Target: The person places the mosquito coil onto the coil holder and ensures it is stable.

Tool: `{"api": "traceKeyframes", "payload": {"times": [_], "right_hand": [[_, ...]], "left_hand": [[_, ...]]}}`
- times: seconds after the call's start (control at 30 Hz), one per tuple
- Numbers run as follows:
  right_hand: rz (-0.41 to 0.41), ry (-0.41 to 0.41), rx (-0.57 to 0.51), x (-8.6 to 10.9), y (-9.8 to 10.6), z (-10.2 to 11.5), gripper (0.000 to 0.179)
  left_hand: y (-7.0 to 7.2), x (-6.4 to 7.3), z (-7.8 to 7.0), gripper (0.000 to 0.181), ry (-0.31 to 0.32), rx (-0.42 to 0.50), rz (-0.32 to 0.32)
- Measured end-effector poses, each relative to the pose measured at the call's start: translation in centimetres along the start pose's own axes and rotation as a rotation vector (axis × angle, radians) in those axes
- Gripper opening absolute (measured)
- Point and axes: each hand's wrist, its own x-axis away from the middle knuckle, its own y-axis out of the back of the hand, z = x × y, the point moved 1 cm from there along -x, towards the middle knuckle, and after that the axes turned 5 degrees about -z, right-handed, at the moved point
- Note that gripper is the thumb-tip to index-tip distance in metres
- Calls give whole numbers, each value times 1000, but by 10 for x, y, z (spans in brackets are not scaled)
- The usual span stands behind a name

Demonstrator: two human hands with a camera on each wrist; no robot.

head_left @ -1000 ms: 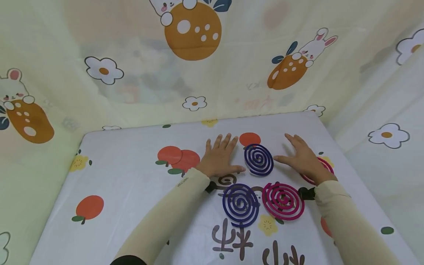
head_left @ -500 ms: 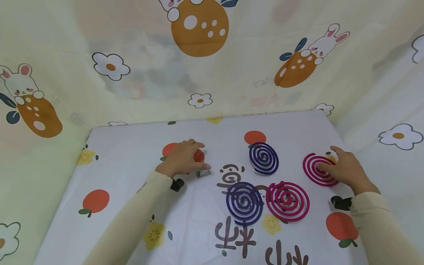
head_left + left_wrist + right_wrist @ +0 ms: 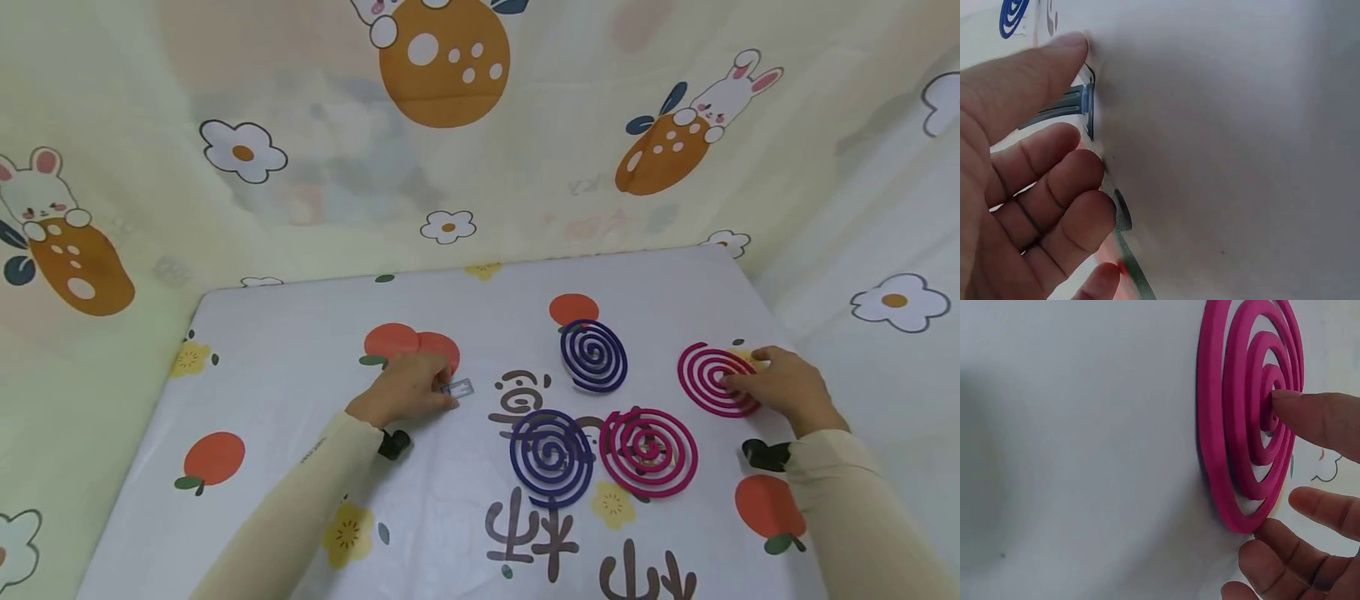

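Note:
In the head view my left hand (image 3: 405, 388) curls over the table at left centre, its thumb and fingers about a small shiny metal stand (image 3: 459, 388). In the left wrist view the ridged metal stand (image 3: 1067, 103) lies between thumb and forefinger. At the right, my right hand (image 3: 789, 390) holds a pink spiral mosquito coil (image 3: 705, 379). The right wrist view has the thumb (image 3: 1319, 415) on the coil's centre and other fingertips at its edge. Left of that coil lie a dark blue coil (image 3: 578, 343), another dark blue coil (image 3: 525, 481) and a second pink coil (image 3: 647, 491).
A white cloth (image 3: 285, 400) printed with oranges, flowers and characters covers the table. A pale curtain (image 3: 337, 208) with rabbit and flower prints hangs behind it and along both sides.
My hands have moved apart from around the upper blue coil. The left went left, uncovering the metal stand, and its fingers closed about it. The right came onto the right-hand pink coil.

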Motion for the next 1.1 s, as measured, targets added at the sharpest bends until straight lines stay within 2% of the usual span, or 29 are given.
{"api": "traceKeyframes", "payload": {"times": [0.23,0.33,0.47,0.57,0.73,0.93,1.1], "right_hand": [[23,-60,-79,5,-3,-7,86],[-23,-48,-72,9,-5,-7,84],[-104,55,-106,21,-9,8,78],[-108,136,-180,34,-13,21,73],[-14,200,-267,53,-24,32,70],[143,221,-411,73,-41,31,69],[181,242,-500,81,-53,26,60]], "left_hand": [[-7,-1,-3,22,-11,30,-16],[-9,-2,-3,20,-21,46,-12],[-9,0,-2,23,1,68,-22],[-7,2,-2,27,18,89,-40],[-4,6,-3,32,9,79,-54],[-7,7,-3,33,-14,52,-69],[-9,6,-2,33,-19,33,-73]]}}
